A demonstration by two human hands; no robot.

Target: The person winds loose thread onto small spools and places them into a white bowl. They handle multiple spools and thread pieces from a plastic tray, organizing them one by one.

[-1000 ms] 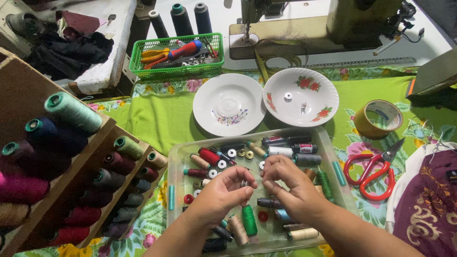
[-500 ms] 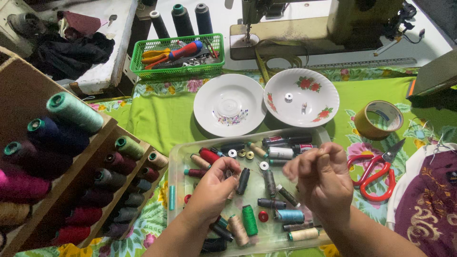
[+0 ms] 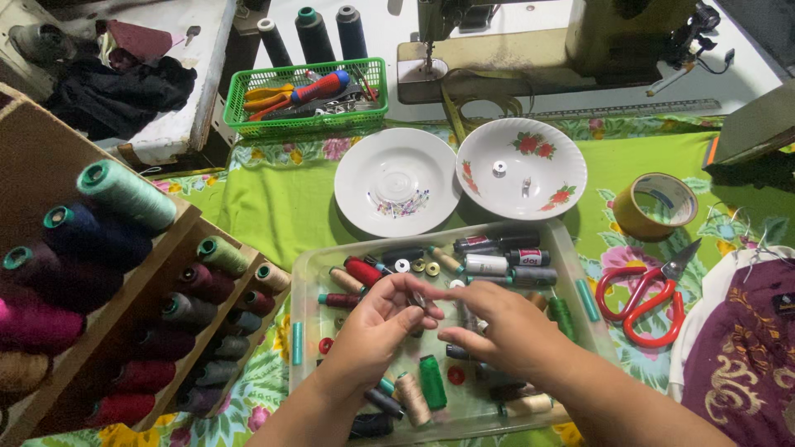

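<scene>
Your two hands meet over one clear tray [image 3: 308, 273] of thread spools on the table [image 3: 281, 207]. Your left hand [image 3: 377, 327] is curled, its thumb and fingers pinching a small metal bobbin [image 3: 420, 299] above the tray's middle. Your right hand [image 3: 501, 327] is loosely open beside it, fingers reaching toward the bobbin; whether it grips anything I cannot tell. Behind the tray stand two dishes: one plain plate [image 3: 397, 180] with a scatter of pins, and one flowered bowl [image 3: 521, 168] with two small metal pieces in it. To your right lie one roll of tape [image 3: 658, 205] and one pair of red scissors [image 3: 646, 291]. One green basket [image 3: 308, 96] of tools sits farther back, with three thread cones [image 3: 310, 29] behind it. A wooden rack [image 3: 50, 174] of spools fills your left.
</scene>
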